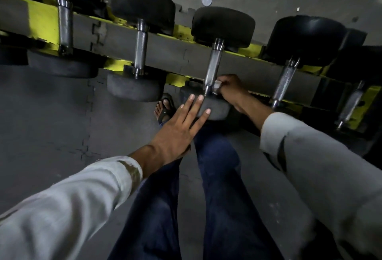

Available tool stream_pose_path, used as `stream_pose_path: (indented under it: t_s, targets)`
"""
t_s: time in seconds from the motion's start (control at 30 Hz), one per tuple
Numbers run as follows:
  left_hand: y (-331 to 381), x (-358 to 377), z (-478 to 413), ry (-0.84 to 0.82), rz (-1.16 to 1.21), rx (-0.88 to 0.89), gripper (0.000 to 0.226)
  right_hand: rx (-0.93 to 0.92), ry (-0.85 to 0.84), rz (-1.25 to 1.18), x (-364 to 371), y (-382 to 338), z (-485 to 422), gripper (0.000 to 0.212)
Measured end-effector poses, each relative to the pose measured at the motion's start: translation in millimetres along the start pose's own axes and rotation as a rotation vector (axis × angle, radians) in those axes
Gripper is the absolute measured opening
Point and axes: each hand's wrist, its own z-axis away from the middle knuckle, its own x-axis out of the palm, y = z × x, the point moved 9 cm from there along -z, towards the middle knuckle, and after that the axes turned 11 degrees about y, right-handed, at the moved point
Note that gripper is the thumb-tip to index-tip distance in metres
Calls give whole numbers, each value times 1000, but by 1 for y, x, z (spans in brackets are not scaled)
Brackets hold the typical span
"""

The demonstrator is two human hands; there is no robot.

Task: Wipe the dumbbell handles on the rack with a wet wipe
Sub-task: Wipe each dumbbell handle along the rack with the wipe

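head view: a yellow rack point(42, 22) carries a row of black dumbbells point(142, 3) across its two rails, and the middle dumbbell point(223, 26) lies directly before the person. the left hand point(182, 127) rests on that dumbbell's near head, fingers straight and spread, holding nothing. the right hand point(231, 89) curls round a pale wet wipe point(217, 86), pressing it against the near end of the knurled steel handle point(214, 65), just beside the left fingertips.

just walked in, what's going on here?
A person is wiping dumbbells on a yellow rack. The right hand holds a wet wipe against the near end of one dumbbell's handle. The left hand, fingers straight, rests on that dumbbell's near head. Other dumbbells sit on either side.
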Motion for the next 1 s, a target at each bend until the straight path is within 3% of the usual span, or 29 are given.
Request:
stream_pose_path:
  t_s: [0.1, 0.2, 0.4, 0.53, 0.7, 0.83, 1.0]
  targets:
    - [2, 1, 0, -28, -1, 9, 129, 60, -164, 48, 14, -1, -18, 27]
    - [3, 0, 0, -49, 0, 3, 130, 34, -253, 51, 15, -7, -14, 23]
    - [5, -2, -1, -94, -8, 3, 136, 71, -60, -238, 4, 18, 9, 5]
    - [4, -1, -1, -76, -19, -2, 126, 179, 87, -441, -11, 15, 4, 19]
    - [4, 1, -2, -39, -28, 3, 114, 305, 63, -676, -14, -13, -38, 11]
    - [4, 0, -2, -50, -23, 3, 108, 380, 108, -761, -21, -12, -39, 29]
    - [0, 0, -1, -65, -20, 5, 111, 404, 172, -915, -15, -12, -43, 29]
